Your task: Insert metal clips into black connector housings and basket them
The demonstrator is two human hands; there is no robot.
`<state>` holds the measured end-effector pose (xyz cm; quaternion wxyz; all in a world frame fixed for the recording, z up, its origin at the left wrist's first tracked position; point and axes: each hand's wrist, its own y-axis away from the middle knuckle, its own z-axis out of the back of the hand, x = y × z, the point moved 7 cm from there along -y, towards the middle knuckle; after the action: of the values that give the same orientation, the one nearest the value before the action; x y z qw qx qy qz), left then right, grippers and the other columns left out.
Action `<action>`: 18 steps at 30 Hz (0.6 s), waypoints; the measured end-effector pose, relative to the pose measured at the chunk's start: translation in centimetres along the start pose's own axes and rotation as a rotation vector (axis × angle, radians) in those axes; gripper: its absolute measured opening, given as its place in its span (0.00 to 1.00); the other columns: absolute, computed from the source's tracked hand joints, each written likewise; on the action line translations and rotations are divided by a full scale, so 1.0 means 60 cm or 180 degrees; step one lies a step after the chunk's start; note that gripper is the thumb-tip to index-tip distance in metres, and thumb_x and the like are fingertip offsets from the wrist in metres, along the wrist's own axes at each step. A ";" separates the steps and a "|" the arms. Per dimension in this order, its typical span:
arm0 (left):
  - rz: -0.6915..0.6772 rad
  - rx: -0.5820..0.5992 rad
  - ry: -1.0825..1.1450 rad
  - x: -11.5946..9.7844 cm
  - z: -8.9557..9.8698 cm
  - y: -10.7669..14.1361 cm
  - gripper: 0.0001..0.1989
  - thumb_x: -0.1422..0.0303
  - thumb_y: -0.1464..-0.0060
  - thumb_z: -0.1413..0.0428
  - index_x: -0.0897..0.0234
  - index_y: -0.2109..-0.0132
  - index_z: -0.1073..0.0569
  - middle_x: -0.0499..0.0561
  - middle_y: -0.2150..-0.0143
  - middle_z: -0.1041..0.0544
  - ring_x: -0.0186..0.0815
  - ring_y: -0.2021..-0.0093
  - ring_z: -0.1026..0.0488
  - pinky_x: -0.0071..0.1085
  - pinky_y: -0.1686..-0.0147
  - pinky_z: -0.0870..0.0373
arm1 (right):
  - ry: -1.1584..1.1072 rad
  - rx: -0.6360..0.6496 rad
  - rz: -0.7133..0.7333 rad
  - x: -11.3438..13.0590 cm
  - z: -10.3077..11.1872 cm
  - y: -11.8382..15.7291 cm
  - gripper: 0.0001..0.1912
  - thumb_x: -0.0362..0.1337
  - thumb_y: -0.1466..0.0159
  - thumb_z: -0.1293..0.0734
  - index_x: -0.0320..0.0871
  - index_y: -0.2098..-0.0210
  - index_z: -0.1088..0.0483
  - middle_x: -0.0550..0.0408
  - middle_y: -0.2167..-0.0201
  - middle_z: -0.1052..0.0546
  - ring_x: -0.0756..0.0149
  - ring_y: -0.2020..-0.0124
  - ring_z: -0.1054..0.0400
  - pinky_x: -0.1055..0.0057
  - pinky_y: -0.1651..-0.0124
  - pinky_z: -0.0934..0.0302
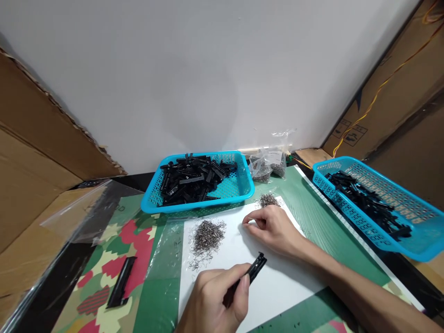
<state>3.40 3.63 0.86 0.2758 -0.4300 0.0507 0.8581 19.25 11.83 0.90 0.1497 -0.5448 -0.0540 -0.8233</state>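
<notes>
A long black part [257, 267] is held in the left hand [222, 296], near the bottom middle of the view. It is grasped between the thumb and the bent fingers, and its far end is pointed up and to the right, over a white sheet [277, 282]. The right hand [274, 227] is held above the same sheet, farther away. Its thumb and first finger are brought close together at the tips, but whether a tiny wire piece is pinched there cannot be told, as the spot is too small.

A big pile of thin bent wires [208, 237] is heaped on the left side of the sheet. A smaller wire pile [269, 200] is partly hidden behind the right hand. One loose black part [121, 282] is laid on the patterned cover [92, 277] at the left.

Many black parts are kept in a blue basket [197, 206] at the back, and more are kept in a second blue basket [418, 208] at the right. Clear bags [261, 170] of small dark bits are set just beside the first basket.
</notes>
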 end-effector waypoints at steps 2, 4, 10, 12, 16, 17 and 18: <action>0.0053 -0.0012 0.0096 0.001 0.002 0.000 0.18 0.64 0.27 0.52 0.63 0.56 0.19 0.47 0.77 0.30 0.32 0.78 0.32 0.28 0.75 0.41 | 0.0281 -0.0036 -0.0007 -0.001 0.003 0.001 0.09 0.35 0.35 0.29 0.40 0.65 0.16 0.65 0.83 0.45 0.73 0.79 0.54 0.70 0.74 0.61; 0.0111 -0.0072 0.0247 0.002 0.005 -0.001 0.19 0.62 0.27 0.52 0.63 0.58 0.19 0.46 0.77 0.33 0.31 0.79 0.35 0.28 0.76 0.44 | 0.0278 -0.0048 -0.0049 -0.004 0.004 0.001 0.08 0.35 0.35 0.29 0.40 0.65 0.16 0.65 0.83 0.45 0.73 0.79 0.54 0.70 0.74 0.61; 0.0927 -0.0410 0.1077 0.021 0.007 -0.001 0.21 0.53 0.30 0.49 0.63 0.50 0.18 0.42 0.80 0.39 0.30 0.80 0.44 0.28 0.77 0.50 | -0.1106 -0.0262 -0.0144 -0.018 0.007 -0.002 0.15 0.47 0.34 0.25 0.40 0.64 0.17 0.67 0.82 0.49 0.74 0.78 0.59 0.70 0.75 0.65; 0.1215 -0.0638 0.1485 0.028 0.006 0.000 0.24 0.49 0.32 0.47 0.62 0.42 0.22 0.39 0.84 0.40 0.29 0.82 0.47 0.27 0.78 0.51 | -0.1612 -0.0295 -0.0122 -0.020 0.006 -0.003 0.15 0.48 0.34 0.24 0.40 0.63 0.18 0.68 0.83 0.49 0.75 0.79 0.60 0.70 0.75 0.65; 0.1527 -0.0746 0.2219 0.034 0.004 -0.009 0.26 0.42 0.41 0.38 0.63 0.61 0.23 0.38 0.85 0.42 0.25 0.83 0.52 0.24 0.79 0.56 | -0.2214 -0.0266 -0.0072 -0.015 -0.001 0.002 0.13 0.46 0.37 0.21 0.42 0.64 0.18 0.68 0.84 0.46 0.75 0.80 0.56 0.71 0.76 0.61; 0.1566 -0.0662 0.2398 0.033 0.003 -0.013 0.27 0.41 0.44 0.36 0.63 0.65 0.25 0.37 0.84 0.43 0.24 0.83 0.53 0.24 0.80 0.57 | -0.2296 -0.0242 -0.0080 -0.013 -0.004 0.004 0.13 0.46 0.37 0.21 0.42 0.65 0.18 0.68 0.85 0.46 0.75 0.80 0.55 0.71 0.76 0.60; 0.1619 -0.0549 0.2585 0.033 0.002 -0.016 0.29 0.40 0.46 0.36 0.63 0.68 0.27 0.37 0.82 0.45 0.24 0.82 0.54 0.23 0.80 0.59 | -0.2351 -0.0213 -0.0092 -0.011 -0.007 0.006 0.13 0.46 0.38 0.20 0.42 0.65 0.17 0.68 0.85 0.47 0.75 0.80 0.55 0.71 0.76 0.60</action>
<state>2.87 5.30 -0.44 -0.0213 -0.7254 0.1865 0.6622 19.25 11.50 0.09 0.0906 -0.8090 -0.0851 -0.5746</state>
